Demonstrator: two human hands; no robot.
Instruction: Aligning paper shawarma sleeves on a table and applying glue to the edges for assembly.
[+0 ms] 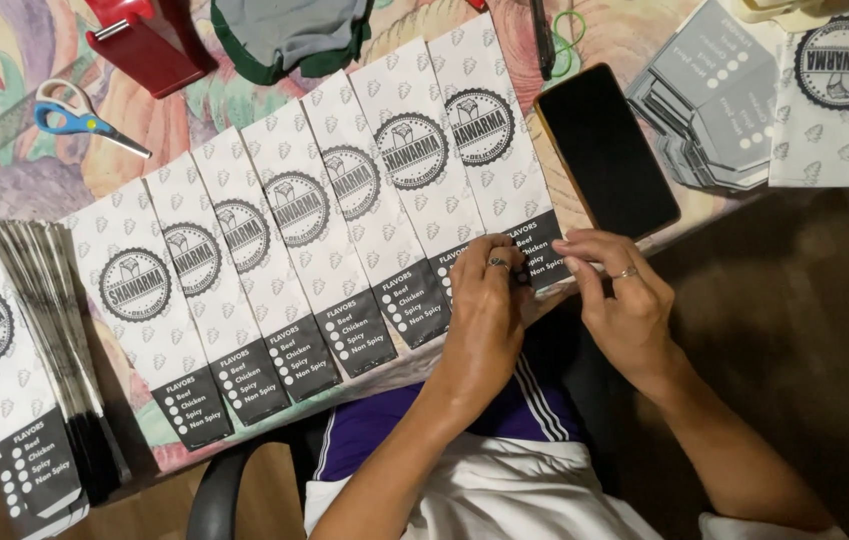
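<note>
At table edge: left hand (484, 310) and right hand (624, 300), grip pinching paper sleeve (504, 150) bottom flap.

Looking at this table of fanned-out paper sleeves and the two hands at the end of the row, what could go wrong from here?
The sleeves overlap in a fanned row, so a nudge from the left hand or right hand at the rightmost sleeve might shift the whole row out of line. Their dark lower ends lie near the table edge and could slide off. The black phone lies beside the hands, close to that edge, and might get knocked.
</note>
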